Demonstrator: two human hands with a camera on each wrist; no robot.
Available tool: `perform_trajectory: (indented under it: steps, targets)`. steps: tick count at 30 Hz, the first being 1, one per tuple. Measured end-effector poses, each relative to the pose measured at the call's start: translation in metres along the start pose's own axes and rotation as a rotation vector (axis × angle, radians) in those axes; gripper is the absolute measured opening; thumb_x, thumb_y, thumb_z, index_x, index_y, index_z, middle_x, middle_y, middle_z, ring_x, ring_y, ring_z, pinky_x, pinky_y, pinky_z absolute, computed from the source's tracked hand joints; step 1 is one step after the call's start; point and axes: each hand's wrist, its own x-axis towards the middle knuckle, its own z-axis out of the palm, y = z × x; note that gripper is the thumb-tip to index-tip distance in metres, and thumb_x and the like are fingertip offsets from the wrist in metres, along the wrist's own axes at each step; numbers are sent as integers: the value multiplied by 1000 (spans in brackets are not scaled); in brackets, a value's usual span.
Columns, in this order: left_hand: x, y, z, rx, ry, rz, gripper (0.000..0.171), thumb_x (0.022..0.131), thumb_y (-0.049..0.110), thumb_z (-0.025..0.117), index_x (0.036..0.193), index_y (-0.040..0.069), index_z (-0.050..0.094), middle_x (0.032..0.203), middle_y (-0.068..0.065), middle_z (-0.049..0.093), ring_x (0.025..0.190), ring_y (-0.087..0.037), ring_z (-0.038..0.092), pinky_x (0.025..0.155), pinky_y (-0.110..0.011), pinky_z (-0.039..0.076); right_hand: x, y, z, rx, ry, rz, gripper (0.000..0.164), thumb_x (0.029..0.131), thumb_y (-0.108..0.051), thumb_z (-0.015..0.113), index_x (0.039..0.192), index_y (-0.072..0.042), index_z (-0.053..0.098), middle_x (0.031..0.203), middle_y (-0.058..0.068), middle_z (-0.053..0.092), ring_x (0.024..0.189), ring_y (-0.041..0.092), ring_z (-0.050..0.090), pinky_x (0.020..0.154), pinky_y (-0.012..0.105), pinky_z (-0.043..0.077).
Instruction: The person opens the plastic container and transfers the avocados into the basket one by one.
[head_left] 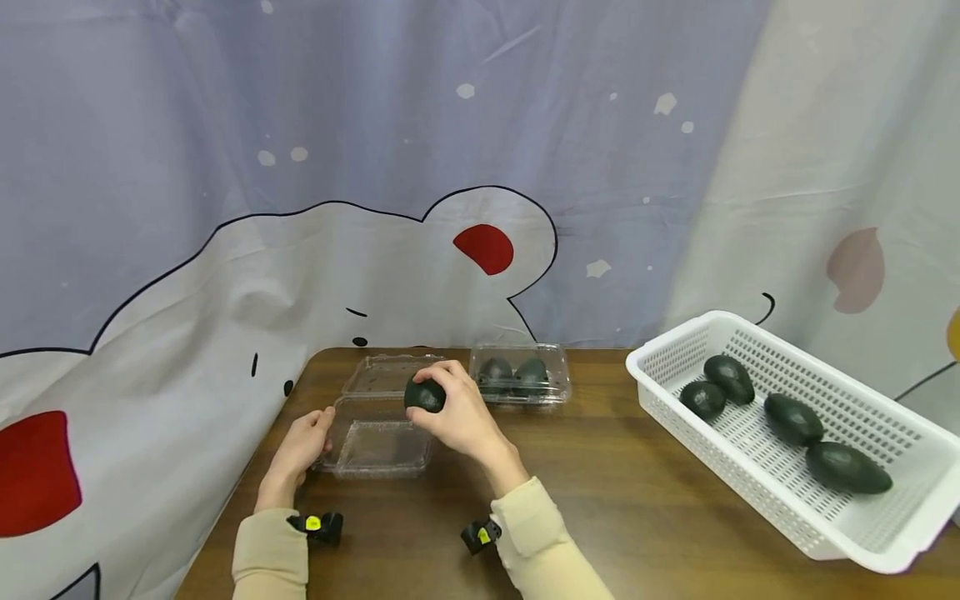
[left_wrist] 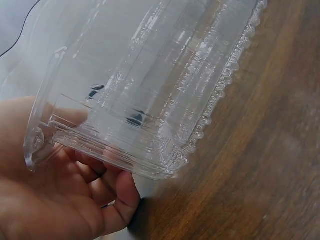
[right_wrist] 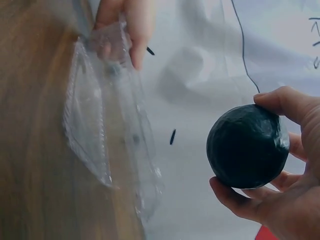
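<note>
My right hand point(head_left: 461, 412) holds a dark green avocado point(head_left: 425, 395) above an open clear plastic clamshell box point(head_left: 382, 450). In the right wrist view, fingers and thumb close around the avocado point(right_wrist: 247, 147) from its sides. At the box's left edge, my left hand point(head_left: 302, 446) grips the rim. The left wrist view shows the left hand point(left_wrist: 65, 195) with curled fingers below the clear plastic wall point(left_wrist: 115, 155), one finger showing through it. No avocado shows inside this box, and its lid point(head_left: 390, 377) lies folded back behind.
Behind the right hand stands a second clear clamshell box point(head_left: 558, 367), closed, with two avocados point(head_left: 531, 377) visible in it. A white perforated basket point(head_left: 675, 450) at the right holds several avocados point(head_left: 847, 468). A printed curtain point(head_left: 360, 125) hangs behind the wooden table point(head_left: 600, 508).
</note>
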Motion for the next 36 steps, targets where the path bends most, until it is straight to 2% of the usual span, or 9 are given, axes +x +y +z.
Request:
perform_trajectory:
  steps: [12,20,36]
  targets:
    - [-1,0,0,11,-4,-1,44,107,40,33,88,2,45,80,-7,47,73,-21,49,68,-35,38,-4,7,-32,0,96,11,40,77,-22,80,114,-15,66,121,3,53,108,25,54,87,38,48]
    - [-1,2,1,2,9,6,44,107,41,34,87,3,44,80,-6,46,73,-20,50,68,-34,38,-3,12,-55,15,197,-6,40,76,-19,81,112,-13,66,120,4,54,106,24,56,88,41,48]
    - [-2,0,2,-15,8,0,43,107,39,34,87,3,43,79,-7,45,74,-21,49,68,-34,39,-14,35,-112,53,360,51,40,77,-17,82,113,-12,67,123,5,54,109,23,53,88,43,45]
